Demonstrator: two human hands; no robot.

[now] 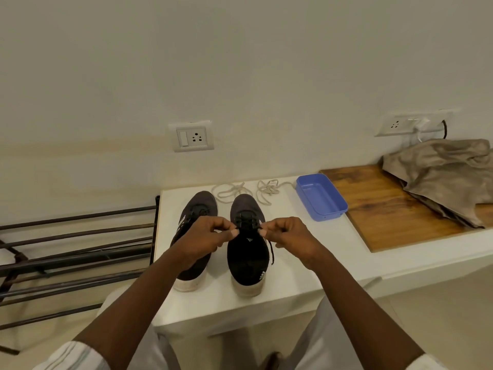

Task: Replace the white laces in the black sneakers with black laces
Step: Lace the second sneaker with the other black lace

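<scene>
Two black sneakers stand side by side on the white counter [293, 273], toes pointing away from me. The right sneaker [248, 260] has a black lace [246, 222] threaded across its eyelets. My left hand [206, 236] pinches the lace at the shoe's left side. My right hand [289, 235] pinches it at the right side, and a loose end [272, 252] hangs down beside the shoe. The left sneaker [193, 209] is partly hidden under my left hand. Two white laces [229, 192] [266, 192] lie bunched behind the shoes.
A blue plastic tray [321, 197] sits to the right of the laces. Beyond it lies a wooden board [381, 212] with a crumpled beige cloth [448, 177] on it. A dark metal rack [74, 252] stands left of the counter. Wall sockets [192, 136] are behind.
</scene>
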